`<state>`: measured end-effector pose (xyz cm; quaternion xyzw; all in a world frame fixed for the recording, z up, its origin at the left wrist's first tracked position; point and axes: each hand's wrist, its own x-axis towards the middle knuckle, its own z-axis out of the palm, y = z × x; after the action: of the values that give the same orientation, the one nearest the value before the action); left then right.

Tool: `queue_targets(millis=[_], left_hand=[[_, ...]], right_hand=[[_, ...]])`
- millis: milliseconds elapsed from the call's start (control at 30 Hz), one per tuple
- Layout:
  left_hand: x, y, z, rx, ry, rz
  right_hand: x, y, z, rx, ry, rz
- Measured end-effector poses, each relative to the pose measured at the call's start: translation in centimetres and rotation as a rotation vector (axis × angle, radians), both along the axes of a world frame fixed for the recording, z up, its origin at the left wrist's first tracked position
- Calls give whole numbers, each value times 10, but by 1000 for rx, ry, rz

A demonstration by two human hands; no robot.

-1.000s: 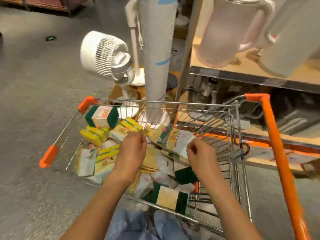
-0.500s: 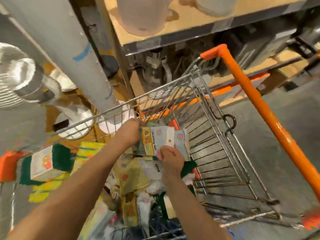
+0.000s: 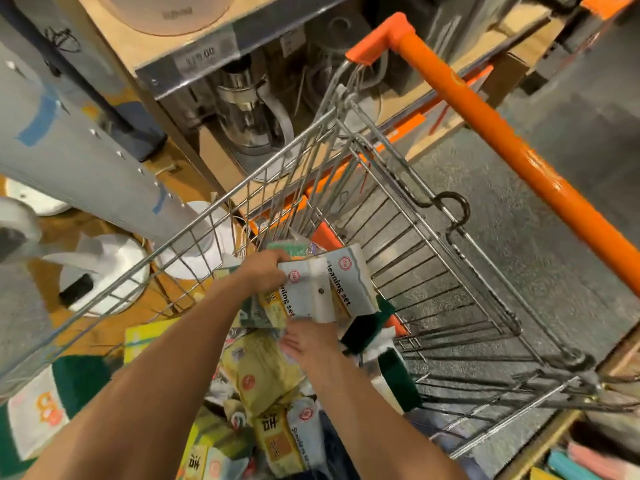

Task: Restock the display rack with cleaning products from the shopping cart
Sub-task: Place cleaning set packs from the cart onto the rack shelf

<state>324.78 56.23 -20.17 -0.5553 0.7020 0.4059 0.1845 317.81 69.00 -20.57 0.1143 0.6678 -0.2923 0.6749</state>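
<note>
Cleaning set packs (image 3: 323,289), 2 carded, held over the shopping cart (image 3: 433,237) pile: left hand (image 3: 263,270) grips their far-left edge, right hand (image 3: 308,344) supports beneath, fingers hidden, grip unclear; step: picking from cart; next: lift clear toward the rack.

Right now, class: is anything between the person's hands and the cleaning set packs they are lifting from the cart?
Nothing visible. The left hand already grips the cleaning set packs at their top edge, and the right hand touches them from below. The packs sit above the other products, inside the cart.
</note>
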Motion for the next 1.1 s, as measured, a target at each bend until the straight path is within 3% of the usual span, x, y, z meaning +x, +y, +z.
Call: queue_targets(millis=[100, 233, 433, 500, 633, 800, 1100], left_hand=[[3, 3, 0, 2, 38, 50], [11, 11, 9, -58, 116, 199], [20, 22, 42, -168, 314, 593], [21, 29, 59, -196, 392, 739], [16, 48, 103, -306, 524, 931], [16, 93, 156, -505, 599, 1136], [18, 220, 214, -915, 568, 1509]], right_hand=[[1, 5, -2, 8, -35, -50], [-1, 4, 0, -65, 119, -106], [-11, -7, 44, -434, 573, 74], [-17, -11, 63, -575, 640, 107], [-30, -18, 95, -798, 546, 34], [-39, -26, 130, -893, 512, 239], [-14, 35, 196, -1316, 391, 591]])
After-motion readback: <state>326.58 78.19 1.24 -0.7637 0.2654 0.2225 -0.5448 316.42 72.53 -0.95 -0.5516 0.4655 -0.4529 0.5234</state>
